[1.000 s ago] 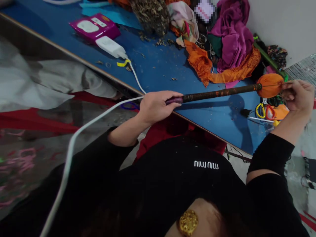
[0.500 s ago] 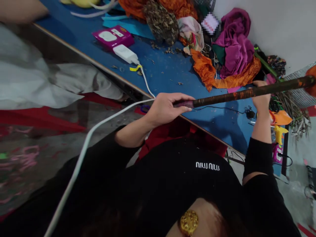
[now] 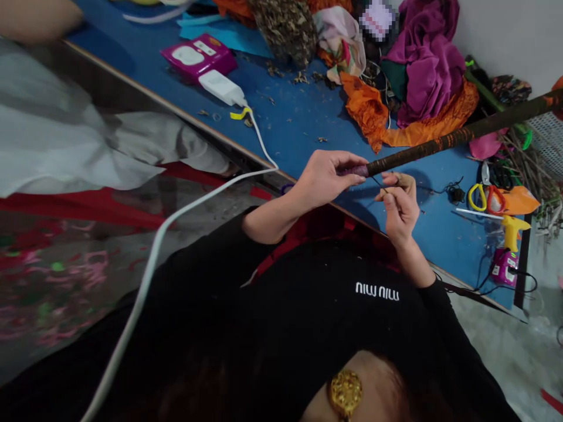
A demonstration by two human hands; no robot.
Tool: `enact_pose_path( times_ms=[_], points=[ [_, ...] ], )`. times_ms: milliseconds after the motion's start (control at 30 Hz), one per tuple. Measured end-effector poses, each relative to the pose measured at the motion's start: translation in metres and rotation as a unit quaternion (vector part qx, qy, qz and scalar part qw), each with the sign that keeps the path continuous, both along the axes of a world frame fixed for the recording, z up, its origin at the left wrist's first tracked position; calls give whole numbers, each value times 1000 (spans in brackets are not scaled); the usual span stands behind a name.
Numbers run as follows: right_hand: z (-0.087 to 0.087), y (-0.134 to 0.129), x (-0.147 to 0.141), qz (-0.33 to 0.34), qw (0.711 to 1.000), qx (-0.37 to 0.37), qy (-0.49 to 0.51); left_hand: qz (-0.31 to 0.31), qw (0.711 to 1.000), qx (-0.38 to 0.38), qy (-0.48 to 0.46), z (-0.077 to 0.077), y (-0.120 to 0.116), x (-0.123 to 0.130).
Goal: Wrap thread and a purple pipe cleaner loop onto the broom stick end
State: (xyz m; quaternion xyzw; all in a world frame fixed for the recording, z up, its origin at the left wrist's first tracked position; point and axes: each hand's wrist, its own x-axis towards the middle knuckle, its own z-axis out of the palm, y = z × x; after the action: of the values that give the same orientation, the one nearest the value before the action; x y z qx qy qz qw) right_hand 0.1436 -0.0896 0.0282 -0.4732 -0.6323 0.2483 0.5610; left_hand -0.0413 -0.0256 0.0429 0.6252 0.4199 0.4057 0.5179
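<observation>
A long dark brown stick (image 3: 457, 138) with orange patches slants up to the right over the blue table (image 3: 294, 129). Its near end is purplish, and my left hand (image 3: 332, 176) is closed round that end. Just right of it, below the stick, my right hand (image 3: 401, 205) pinches a thin dark thread (image 3: 379, 183) that runs to the stick beside my left fingertips. Dark tangled thread (image 3: 455, 192) lies on the table to the right.
Yellow- and red-handled scissors (image 3: 477, 197), a yellow glue gun (image 3: 512, 231) and a purple power socket (image 3: 505, 266) are at the right. Orange cloth (image 3: 365, 111) and magenta cloth (image 3: 426, 64) lie behind. A white cable (image 3: 153, 252) crosses the left. Someone's grey clothing (image 3: 65, 129) is at far left.
My right hand has come from under the stick's far part to near my left hand, pinching thread. My left hand and the stick's near end have shifted right and slightly up in view.
</observation>
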Motion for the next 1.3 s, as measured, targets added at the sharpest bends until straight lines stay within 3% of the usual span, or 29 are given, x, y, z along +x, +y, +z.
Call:
enact_pose_path(
  times_ms=[133, 267, 433, 600, 900, 1100, 1300],
  points=[
    [0, 6, -12, 75, 986, -34, 143, -5, 1000, -26, 2, -13, 1, 11],
    [0, 4, -21, 18, 970, -101, 222, 2, 999, -36, 9, -20, 1, 16],
    [3, -14, -17, -37, 976, -124, 173, 3, 996, -84, -19, -20, -2, 18],
    [2, -22, -16, -35, 983, -138, 116, 6, 996, -93, 13, -24, -4, 21],
    [15, 15, -8, 2, 979, -168, 113, 0, 990, 8, 140, -27, 2, 19],
    [11, 35, -5, 66, 973, -165, 147, -24, 981, 16, 190, -29, 3, 16],
    [13, 38, -12, 98, 970, -195, 104, -33, 975, 37, 217, -27, 4, 17]
  ],
)
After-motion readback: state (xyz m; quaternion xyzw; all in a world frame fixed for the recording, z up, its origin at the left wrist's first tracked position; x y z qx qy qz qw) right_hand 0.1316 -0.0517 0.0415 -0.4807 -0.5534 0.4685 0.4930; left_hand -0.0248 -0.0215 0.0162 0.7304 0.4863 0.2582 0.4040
